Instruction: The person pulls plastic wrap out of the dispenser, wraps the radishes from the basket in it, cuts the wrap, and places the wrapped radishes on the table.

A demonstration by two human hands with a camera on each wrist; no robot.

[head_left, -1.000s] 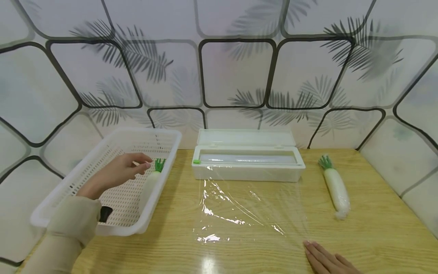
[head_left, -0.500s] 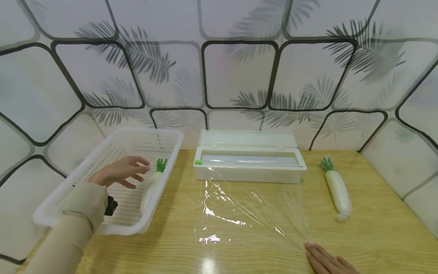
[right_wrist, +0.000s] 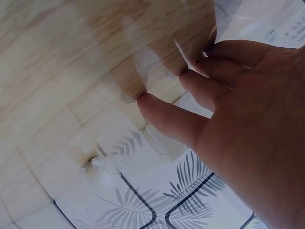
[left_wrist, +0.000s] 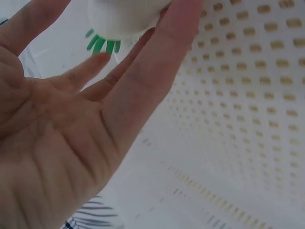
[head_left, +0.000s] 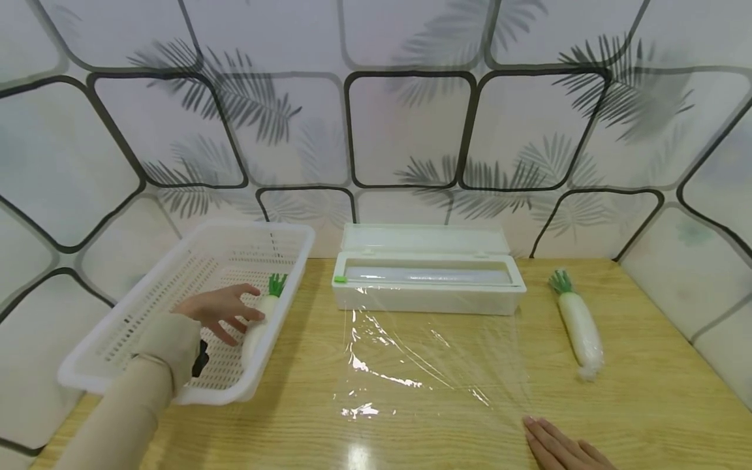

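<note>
At the left of the head view stands a white perforated basket (head_left: 229,393), and inside it is the person's left hand (head_left: 222,312), palm down with fingers spread apart. Just to the right of that hand, along the basket's right wall, lies a white radish (head_left: 254,336), green leaves toward the top of the frame; the fingertips overlap its upper body, though whether they touch it I cannot tell. In the middle, a white box (head_left: 429,301) stands with its lid raised, and clear film (head_left: 435,365) runs from it down the table (head_left: 294,424). At lower right the right hand (head_left: 566,447) rests, fingers straight and close together, tips at the film's corner. Farther right and above lies a wrapped radish (head_left: 578,326), well apart from that hand.
</note>
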